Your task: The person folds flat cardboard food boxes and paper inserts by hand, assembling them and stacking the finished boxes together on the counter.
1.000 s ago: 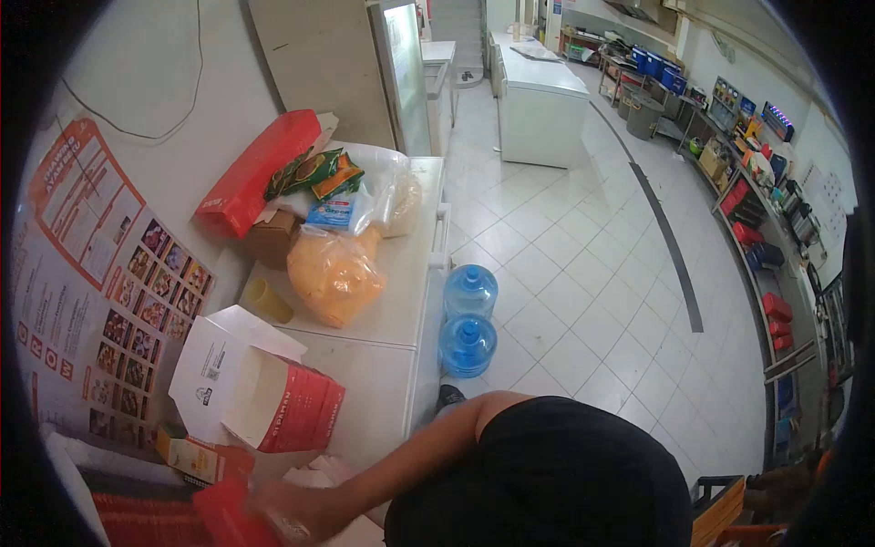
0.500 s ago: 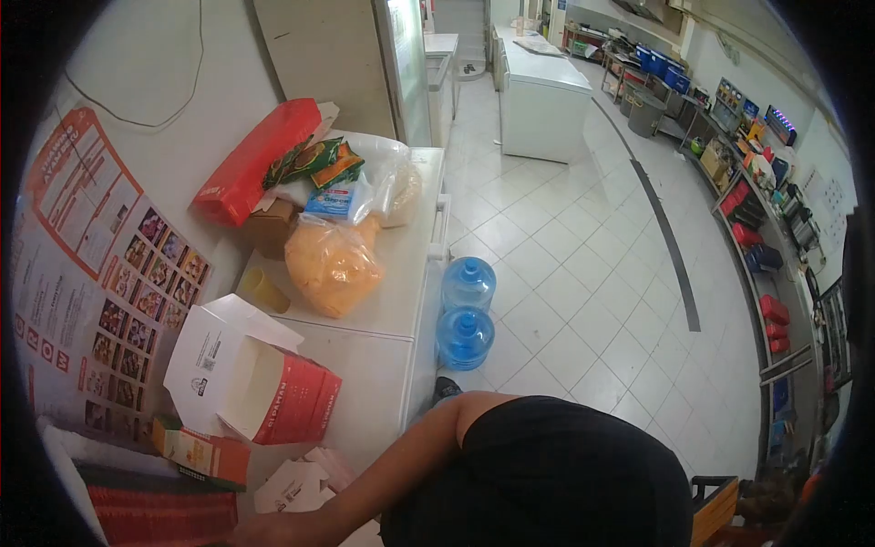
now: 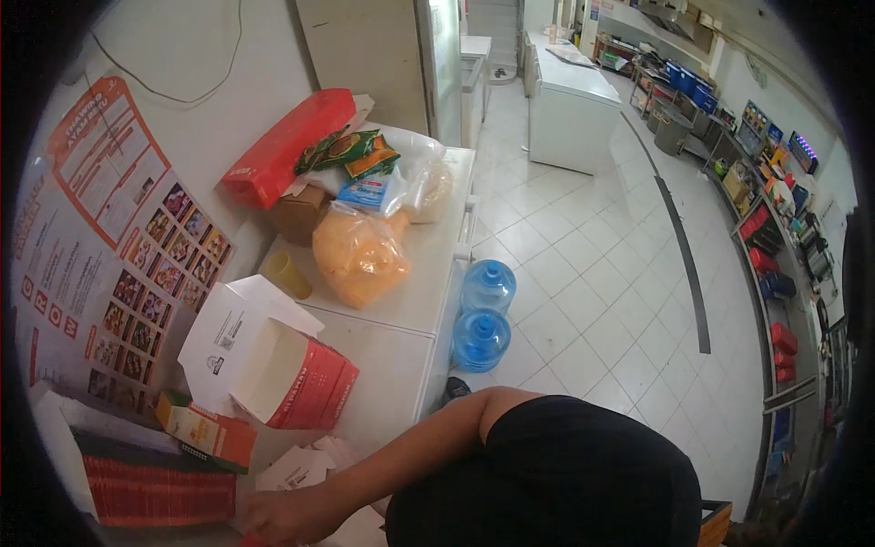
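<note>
My right hand (image 3: 290, 516) reaches in at the bottom left, with a bare forearm and a black sleeve (image 3: 547, 474) behind it. Its fingers are curled downward, and a bit of red shows at their tips by the frame's lower edge; what they grip is cut off. Just left of the hand lies a tight row of red folded cartons (image 3: 164, 492) in a white box. White carton flaps (image 3: 296, 469) lie behind the hand. Farther back stands an open red and white takeaway box (image 3: 305, 387), beside a small orange and green carton (image 3: 208, 428). My left hand is out of view.
On the white freezer top (image 3: 383, 351) sit a bag of orange powder (image 3: 360, 255), a yellow cup (image 3: 287, 275) and a long red box (image 3: 290, 146). Two blue water bottles (image 3: 481, 339) stand on the floor alongside. A printed menu (image 3: 118, 246) leans at left.
The view has turned slightly left, so the scene sits farther right. My right hand shows more fully now, beside the red cartons. The objects on the freezer stay put.
</note>
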